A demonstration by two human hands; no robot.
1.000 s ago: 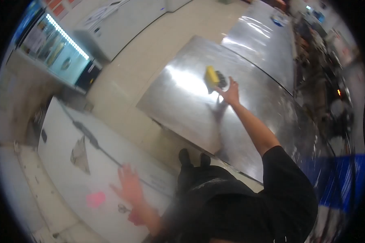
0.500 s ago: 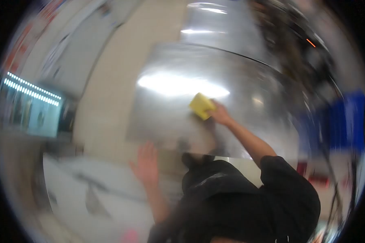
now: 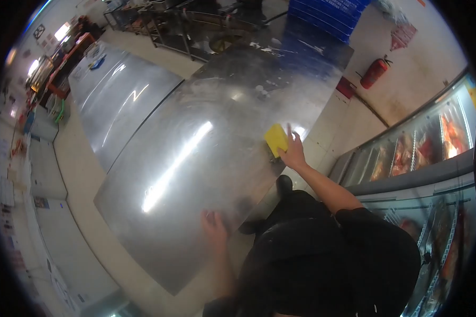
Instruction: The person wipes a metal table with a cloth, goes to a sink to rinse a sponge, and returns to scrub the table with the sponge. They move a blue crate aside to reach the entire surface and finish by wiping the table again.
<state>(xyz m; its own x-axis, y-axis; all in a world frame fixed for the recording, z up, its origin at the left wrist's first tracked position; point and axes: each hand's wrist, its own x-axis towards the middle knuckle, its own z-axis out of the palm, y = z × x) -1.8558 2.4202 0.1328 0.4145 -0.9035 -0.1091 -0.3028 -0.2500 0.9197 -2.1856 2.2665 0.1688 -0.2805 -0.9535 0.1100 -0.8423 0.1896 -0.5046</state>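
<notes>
A yellow sponge or folded cloth (image 3: 276, 140) is gripped in my right hand (image 3: 295, 152), close above the right edge of the shiny metal table (image 3: 164, 232). One finger of that hand points away from the yellow piece. My left hand (image 3: 215, 227) is over the near part of the tabletop, with its fingers apart and nothing in it. Whether its fingertips touch the metal is unclear. Bright light reflects off the tabletop between the hands and the far left edge.
A second metal table (image 3: 116, 95) adjoins at the left. Blue crates (image 3: 328, 18) stand at the far end. On the right are a fire extinguisher (image 3: 374, 73) on the wall and a lit display fridge (image 3: 407, 177) with packed food. White cabinets (image 3: 63, 238) line the left.
The view has turned, bringing the fridge and extinguisher in. My right hand has moved with the yellow piece to the table's right edge. My left hand now appears over the tabletop.
</notes>
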